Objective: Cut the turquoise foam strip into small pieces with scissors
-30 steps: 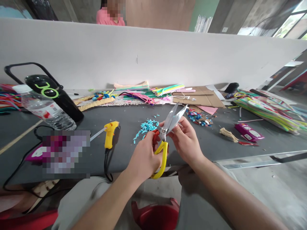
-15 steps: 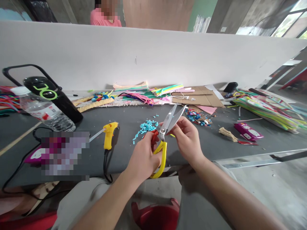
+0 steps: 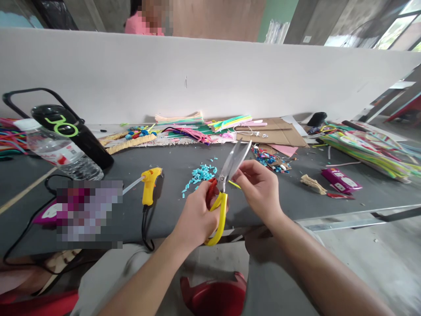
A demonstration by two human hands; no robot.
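My left hand [image 3: 199, 215] is wrapped around the scissors [image 3: 222, 208], whose visible handle loop is yellow. A red part [image 3: 211, 193] shows by its fingers; whether it belongs to the scissors I cannot tell. The blades point up and away, slightly apart. My right hand [image 3: 259, 188] is beside the blades, thumb and fingertips pinched together; what they hold, if anything, is hidden. A short yellow strip [image 3: 234, 184] shows just below its fingertips, either held or lying on the table. Small light-blue pieces [image 3: 201, 174] lie in a loose pile beyond my left hand.
Left of my hands are a yellow glue gun [image 3: 151, 186], a water bottle [image 3: 61, 151] and a black flask [image 3: 75, 136]. Coloured stem bundles [image 3: 230, 123] line the back panel [image 3: 204, 79]. Rightward lie a purple packet [image 3: 341, 181] and more stems [image 3: 371, 153].
My right hand has shifted slightly right, away from the blades, baring more of the yellow strip. The scissors have tilted a little to the left in my left hand.
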